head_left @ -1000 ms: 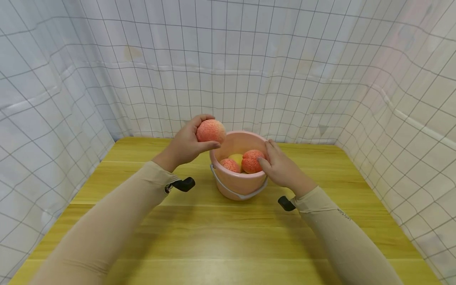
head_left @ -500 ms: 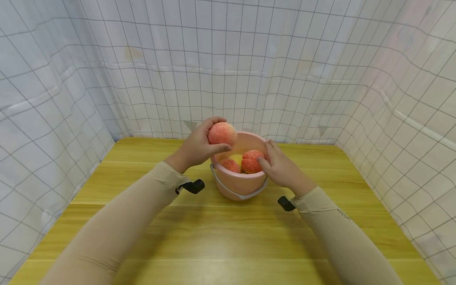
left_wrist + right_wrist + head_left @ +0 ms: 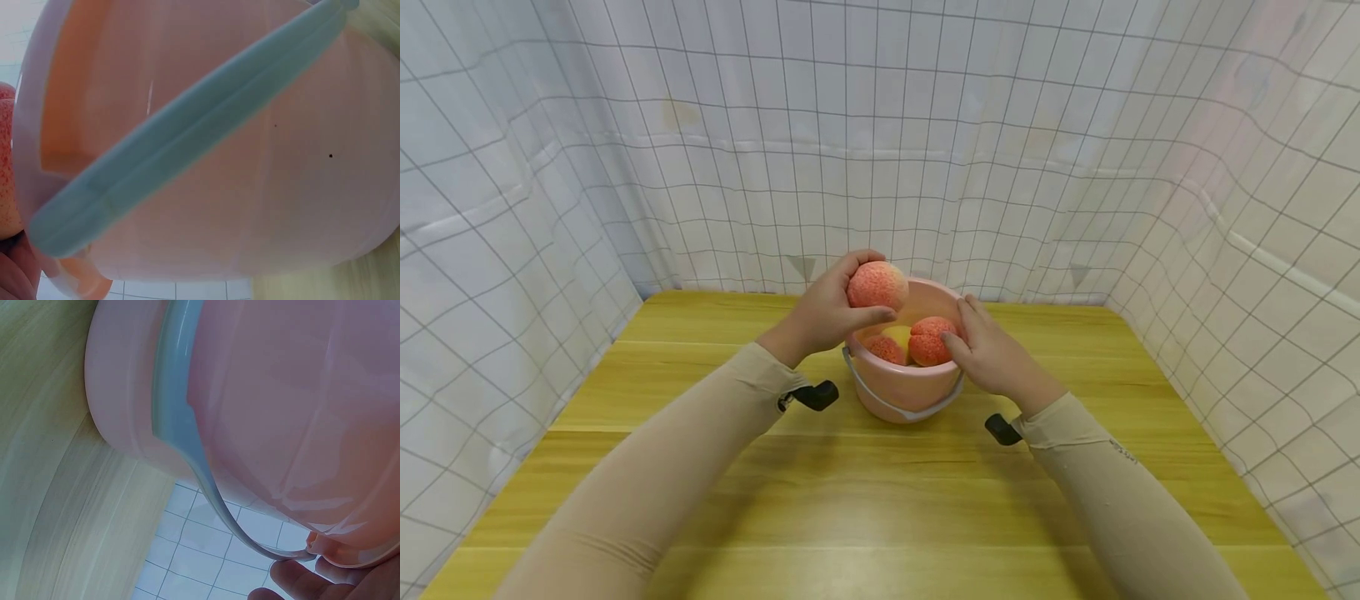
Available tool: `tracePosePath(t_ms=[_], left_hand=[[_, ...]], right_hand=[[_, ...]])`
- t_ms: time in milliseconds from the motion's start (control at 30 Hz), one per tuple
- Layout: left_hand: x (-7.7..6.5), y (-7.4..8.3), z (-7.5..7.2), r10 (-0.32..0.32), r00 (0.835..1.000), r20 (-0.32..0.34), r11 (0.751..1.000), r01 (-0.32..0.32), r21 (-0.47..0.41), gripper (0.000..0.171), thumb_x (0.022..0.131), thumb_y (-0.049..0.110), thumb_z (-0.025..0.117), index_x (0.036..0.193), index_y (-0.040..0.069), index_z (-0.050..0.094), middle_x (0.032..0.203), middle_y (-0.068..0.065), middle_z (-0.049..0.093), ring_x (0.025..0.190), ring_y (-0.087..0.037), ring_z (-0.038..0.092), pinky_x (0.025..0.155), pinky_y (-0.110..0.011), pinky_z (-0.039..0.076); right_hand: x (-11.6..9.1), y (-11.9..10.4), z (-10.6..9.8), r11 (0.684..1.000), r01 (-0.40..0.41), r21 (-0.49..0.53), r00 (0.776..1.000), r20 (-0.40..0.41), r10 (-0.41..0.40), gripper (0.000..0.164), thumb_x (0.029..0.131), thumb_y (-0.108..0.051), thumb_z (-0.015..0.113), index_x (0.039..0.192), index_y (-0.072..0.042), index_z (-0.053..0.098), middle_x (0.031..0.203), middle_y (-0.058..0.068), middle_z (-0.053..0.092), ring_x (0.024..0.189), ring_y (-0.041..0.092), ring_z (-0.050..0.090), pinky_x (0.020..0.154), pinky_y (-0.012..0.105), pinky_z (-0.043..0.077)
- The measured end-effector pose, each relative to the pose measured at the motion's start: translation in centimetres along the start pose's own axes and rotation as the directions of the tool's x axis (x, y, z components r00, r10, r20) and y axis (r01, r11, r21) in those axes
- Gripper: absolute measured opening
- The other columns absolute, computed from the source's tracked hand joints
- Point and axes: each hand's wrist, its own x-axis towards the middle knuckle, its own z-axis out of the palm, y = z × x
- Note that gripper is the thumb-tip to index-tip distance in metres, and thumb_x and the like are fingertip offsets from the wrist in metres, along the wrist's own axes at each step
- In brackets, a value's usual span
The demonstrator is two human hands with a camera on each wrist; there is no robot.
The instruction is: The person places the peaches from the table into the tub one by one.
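Observation:
In the head view my left hand (image 3: pixel 831 307) grips a pink peach (image 3: pixel 877 286), thumb below and fingers behind it, above the left part of a pink bucket's opening. My right hand (image 3: pixel 996 350) holds the rim of the bucket (image 3: pixel 902 387) at its right side, thumb over the inside. In the right wrist view the fingers (image 3: pixel 294 575) lie beside the joint of the grey-blue handle (image 3: pixel 175 381). Inside the bucket are a red peach (image 3: pixel 931 340) near the right thumb, another red peach (image 3: pixel 883 348) at left, and a yellow thing (image 3: pixel 897 334), mostly hidden.
The bucket stands upright on a wooden table (image 3: pixel 850 500). White grid-patterned cloth (image 3: pixel 880 125) rises behind the table and along both sides. The bucket's handle hangs down in front, across the left wrist view.
My left hand has moved right and slightly down with the peach, from beside the bucket's left rim to above its opening. The right hand and the bucket stay in place.

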Motion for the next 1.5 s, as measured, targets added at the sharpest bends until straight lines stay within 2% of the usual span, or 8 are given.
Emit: tracePosePath(t_ms=[1500], left_hand=[[0.25, 0.5, 0.9, -0.011, 1.0, 0.005, 1.0, 0.011, -0.004, 0.072, 0.089, 0.019, 0.087, 0.149, 0.013, 0.047, 0.142, -0.01, 0.057, 0.123, -0.029, 0.062, 0.103, -0.05, 0.058]], right_hand=[[0.1, 0.23, 0.14, 1.0, 0.002, 0.003, 1.0, -0.02, -0.002, 0.08, 0.11, -0.046, 0.042, 0.167, 0.003, 0.013, 0.175, 0.025, 0.007, 0.161, 0.045, 0.019, 0.128, 0.062, 0.024]])
